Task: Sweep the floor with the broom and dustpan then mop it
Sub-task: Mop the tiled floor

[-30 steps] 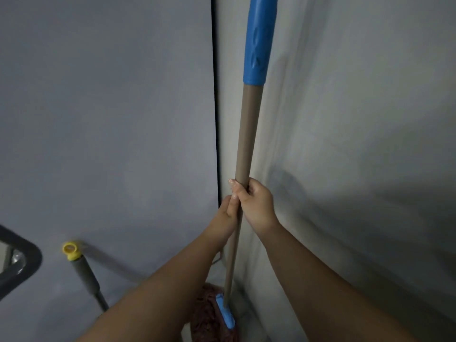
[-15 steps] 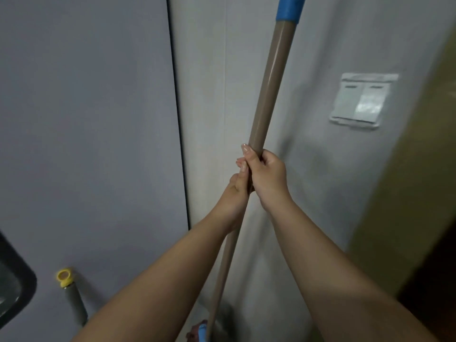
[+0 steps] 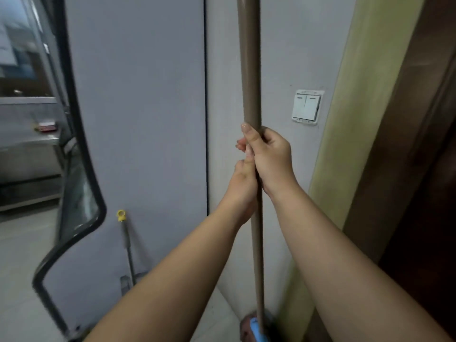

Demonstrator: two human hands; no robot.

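1 mop pole [image 3: 249, 70], brown, standing near upright in front of a grey wall [image 3: 278, 58]. 1 mop head [image 3: 255, 328] at the bottom edge of view: blue clamp, reddish strands, down by the floor at the foot of the wall.

2 hands on the pole, stacked and touching. Right hand [image 3: 270, 156] above, wrapped tight around the pole, thumb pointing up along it. Left hand [image 3: 243, 183] just below, also closed around the pole, fingers curled behind it. Both forearms bare, reaching up from the bottom of view.

1 second handle [image 3: 128, 245], grey with a yellow hanging cap, leaning against a grey panel [image 3: 138, 107] left of the mop; lower end meeting a grey plate near the floor. Broom or dustpan: cannot tell.

1 double light switch [image 3: 306, 107] on the wall, right of the pole. 1 yellowish door frame [image 3: 357, 107] beside it, then 1 dark brown door [image 3: 424, 169] at far right.

1 dark-rimmed glass door [image 3: 76, 193] at left, with steel kitchen units blurred beyond. No container in view.
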